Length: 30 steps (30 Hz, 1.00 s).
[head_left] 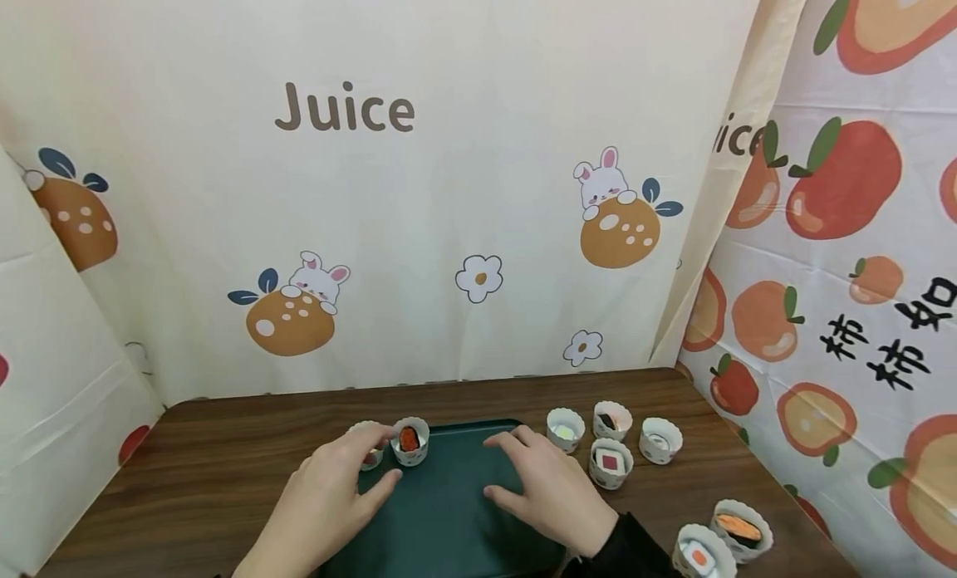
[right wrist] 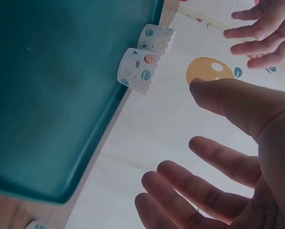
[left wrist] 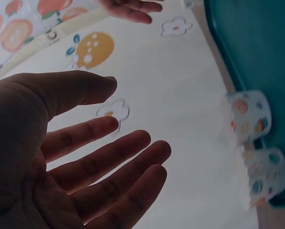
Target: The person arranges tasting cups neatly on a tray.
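A dark green tray (head_left: pixel 449 516) lies on the wooden table, and both hands are held over it with nothing in their grasp. My left hand (head_left: pixel 329 495) is at the tray's left side, thumb and fingers spread apart, as the left wrist view also shows. Its fingers overlap a paper cup (head_left: pixel 372 462) in the head view and partly hide it. Beside that cup, at the tray's back left corner, stands another paper cup (head_left: pixel 410 457) holding an orange-red sushi-like piece. My right hand (head_left: pixel 549 491) hangs over the tray's right side, fingers loosely bent and apart.
Several patterned paper cups stand right of the tray, among them one with a reddish square-centred piece (head_left: pixel 611 463) and one at the far right (head_left: pixel 661 442). Nearer the front right are two more, one with an orange-topped piece (head_left: pixel 742 531). Printed curtains (head_left: pixel 419 213) enclose the table.
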Available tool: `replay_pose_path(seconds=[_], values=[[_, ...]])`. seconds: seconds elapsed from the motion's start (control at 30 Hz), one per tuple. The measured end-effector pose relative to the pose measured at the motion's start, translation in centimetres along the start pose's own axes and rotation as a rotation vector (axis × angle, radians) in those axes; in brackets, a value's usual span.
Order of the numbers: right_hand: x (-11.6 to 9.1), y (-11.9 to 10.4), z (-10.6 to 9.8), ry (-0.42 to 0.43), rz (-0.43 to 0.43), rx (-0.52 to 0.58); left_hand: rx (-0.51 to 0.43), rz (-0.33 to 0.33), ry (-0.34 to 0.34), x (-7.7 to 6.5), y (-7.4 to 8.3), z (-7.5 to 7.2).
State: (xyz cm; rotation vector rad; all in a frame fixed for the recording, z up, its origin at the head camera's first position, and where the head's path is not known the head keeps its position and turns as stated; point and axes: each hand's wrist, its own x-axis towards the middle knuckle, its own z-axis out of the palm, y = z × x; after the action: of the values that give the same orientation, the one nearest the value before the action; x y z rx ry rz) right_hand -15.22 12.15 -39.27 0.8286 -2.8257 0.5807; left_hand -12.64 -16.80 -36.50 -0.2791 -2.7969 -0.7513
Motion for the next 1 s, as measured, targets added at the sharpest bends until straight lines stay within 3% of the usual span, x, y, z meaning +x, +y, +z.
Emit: replay_pose_path(seconds=[0.23,0.47,0.7,0.87,1.0], values=[[-2.5,0.6,-1.5,0.022,0.041,0.013,0.018,0.105,-0.094,-0.1,1.3,1.9],[-5.5,2.1,-2.7,-0.013,0.160,0.016,-0.078,0.254,-0.214,-0.3,2.0,3.8],[-9.2,5.1,-3.4,-0.027,0.201,-0.030,-0.098,0.279,-0.320,-0.1,3.3,5.3],[-11.6,7.1,-3.9,-0.079,0.362,-0.068,-0.089,0.305,-0.361,0.2,4.4,5.9],[-13.5,8.3,-4.0,-0.032,0.467,-0.115,-0.113,0.327,-0.374,0.3,5.1,6.4]])
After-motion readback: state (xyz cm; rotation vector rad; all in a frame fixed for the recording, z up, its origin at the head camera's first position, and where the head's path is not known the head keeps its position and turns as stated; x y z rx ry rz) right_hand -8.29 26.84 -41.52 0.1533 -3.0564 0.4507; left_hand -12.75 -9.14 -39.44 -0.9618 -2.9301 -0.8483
